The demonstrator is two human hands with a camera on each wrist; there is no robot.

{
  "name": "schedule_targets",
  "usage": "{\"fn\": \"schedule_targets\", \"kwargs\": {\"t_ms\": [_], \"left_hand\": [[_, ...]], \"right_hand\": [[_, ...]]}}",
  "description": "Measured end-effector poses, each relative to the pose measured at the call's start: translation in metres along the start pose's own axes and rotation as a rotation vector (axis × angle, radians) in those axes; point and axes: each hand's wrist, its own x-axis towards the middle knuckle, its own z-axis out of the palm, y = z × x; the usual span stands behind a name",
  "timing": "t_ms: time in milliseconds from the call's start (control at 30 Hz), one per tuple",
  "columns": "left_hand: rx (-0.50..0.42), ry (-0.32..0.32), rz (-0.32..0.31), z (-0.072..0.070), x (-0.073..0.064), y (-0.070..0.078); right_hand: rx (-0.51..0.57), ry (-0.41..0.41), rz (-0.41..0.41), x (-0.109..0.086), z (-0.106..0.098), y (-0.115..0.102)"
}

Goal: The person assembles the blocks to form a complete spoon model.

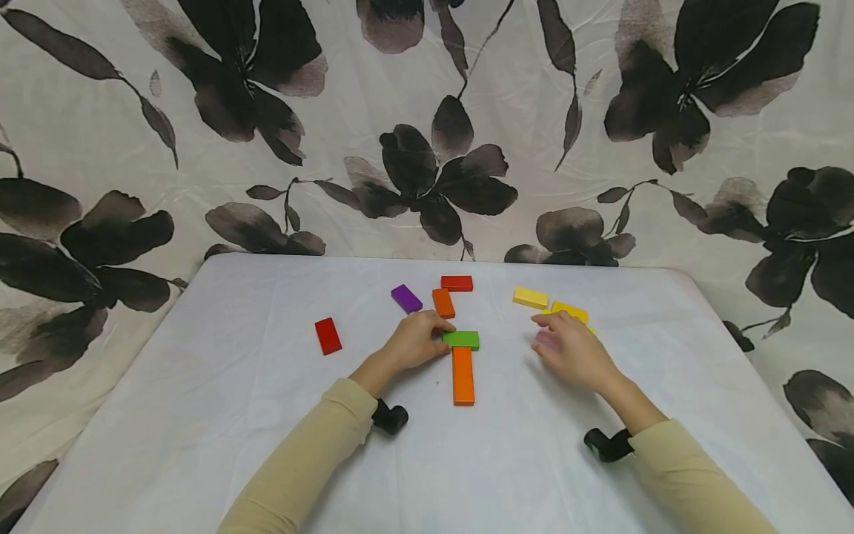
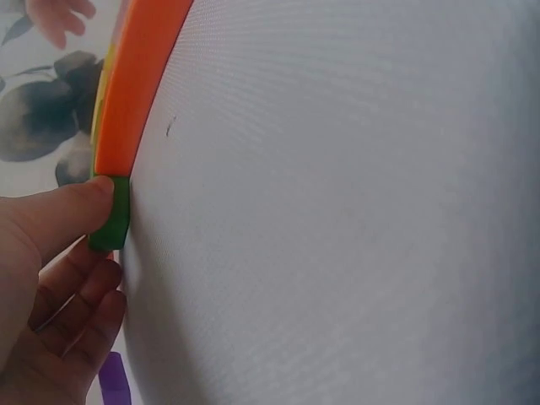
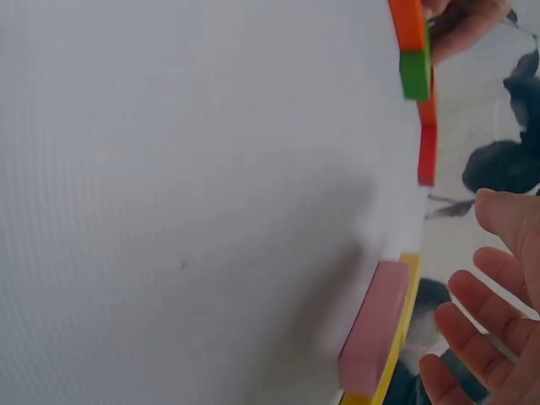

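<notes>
My left hand (image 1: 415,340) pinches the left end of a green block (image 1: 462,340) between thumb and fingers. The green block lies crosswise at the far end of a long orange block (image 1: 463,378), forming a T. In the left wrist view the thumb presses at the green block (image 2: 111,215), its fingers at the opposite side. My right hand (image 1: 574,352) hovers over the right-hand group with fingers spread and nothing held. Below it lies a pink block (image 3: 375,329), mostly covered by the hand in the head view, with yellow blocks (image 1: 569,311) just behind.
A shorter orange block (image 1: 443,303) and a red block (image 1: 457,283) lie beyond the green one. A purple block (image 1: 406,298) sits behind the left hand, another red block (image 1: 328,336) farther left. A flowered cloth (image 1: 427,89) hangs behind the white table (image 1: 200,415).
</notes>
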Motion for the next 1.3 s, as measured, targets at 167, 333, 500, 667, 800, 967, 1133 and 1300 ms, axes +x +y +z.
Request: {"fn": "schedule_targets", "kwargs": {"t_ms": [167,333,500,667,800,967,1133,1300], "left_hand": [[0.005,0.003,0.007,0.0,0.0,-0.001],[0.006,0.01,0.018,0.0,0.0,-0.001],[0.01,0.013,0.029,0.001,0.0,-0.002],[0.003,0.012,0.02,0.001,0.0,-0.002],[0.001,0.019,0.012,0.0,0.0,-0.001],[-0.001,0.021,0.005,0.0,0.0,0.0],[-0.011,0.014,-0.006,0.0,0.0,0.0],[-0.002,0.01,-0.009,0.0,0.001,0.0]], "right_hand": [[-0.017,0.017,0.04,0.001,-0.001,0.013],[-0.035,-0.031,0.104,0.001,-0.003,0.02],[-0.063,-0.07,0.162,0.001,-0.004,0.021],[-0.075,-0.099,0.197,0.003,-0.004,0.023],[-0.089,-0.108,0.206,0.004,-0.003,0.023],[-0.098,-0.138,0.224,0.006,-0.004,0.024],[-0.107,-0.171,0.237,0.007,-0.004,0.023],[-0.134,-0.196,0.23,0.008,-0.004,0.023]]}}
